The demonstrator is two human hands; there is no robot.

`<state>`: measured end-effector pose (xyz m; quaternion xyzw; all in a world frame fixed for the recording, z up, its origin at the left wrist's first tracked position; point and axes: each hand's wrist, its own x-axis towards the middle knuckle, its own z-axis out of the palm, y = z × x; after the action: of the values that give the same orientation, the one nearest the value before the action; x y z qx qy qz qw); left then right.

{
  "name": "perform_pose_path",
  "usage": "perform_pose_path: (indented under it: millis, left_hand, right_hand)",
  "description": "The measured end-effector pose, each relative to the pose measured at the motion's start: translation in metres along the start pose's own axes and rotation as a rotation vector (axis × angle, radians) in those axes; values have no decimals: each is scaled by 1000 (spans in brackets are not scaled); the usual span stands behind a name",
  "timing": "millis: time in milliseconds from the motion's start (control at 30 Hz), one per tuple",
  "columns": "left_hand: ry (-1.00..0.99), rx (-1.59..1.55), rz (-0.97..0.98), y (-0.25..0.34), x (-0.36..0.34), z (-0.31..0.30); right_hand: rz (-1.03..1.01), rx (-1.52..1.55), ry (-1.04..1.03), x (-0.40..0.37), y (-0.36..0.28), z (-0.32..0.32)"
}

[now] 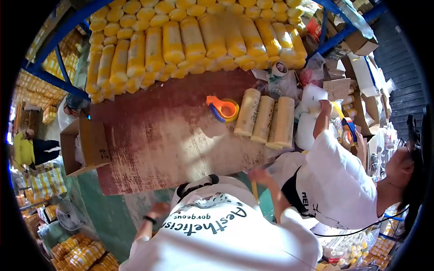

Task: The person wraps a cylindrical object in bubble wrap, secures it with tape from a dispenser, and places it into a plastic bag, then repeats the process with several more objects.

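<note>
My left hand, with a dark band at the wrist, hangs low beside my white shirt, off the table's near edge. Its fingers are too foreshortened to make out. My right hand is smeared by motion at the near edge of the table, and a thin yellowish strip shows just below it. Beyond it on the worn red table lie several wrapped cream-coloured rolls with dark markings. Left of these rests an orange and blue tape dispenser.
Yellow-banded wrapped packs are stacked along the far side. An open cardboard box stands at the left end. At right, a co-worker in a white shirt holds another tape dispenser near white wrapped bundles. Blue rack posts frame the left.
</note>
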<state>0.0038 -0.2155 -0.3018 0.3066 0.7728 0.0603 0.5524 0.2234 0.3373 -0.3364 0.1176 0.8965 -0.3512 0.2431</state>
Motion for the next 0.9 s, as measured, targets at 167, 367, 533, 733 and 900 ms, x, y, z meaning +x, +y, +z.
perform_pose_path:
  millis: [167, 367, 533, 733, 900]
  left_hand:
    - [793, 139, 304, 74, 82, -162]
    - [671, 225, 884, 299, 165, -253]
    - [815, 353, 735, 387, 233, -260]
    - [639, 457, 600, 349, 305, -247]
    - [715, 672, 690, 314, 290, -247]
  right_hand:
    - [398, -92, 528, 84, -78, -166]
    - [494, -168, 746, 81, -70, -251]
    - [716, 186, 808, 46, -8, -261]
    - [636, -304, 786, 69, -34, -215]
    - [549, -138, 813, 75, -36, -217]
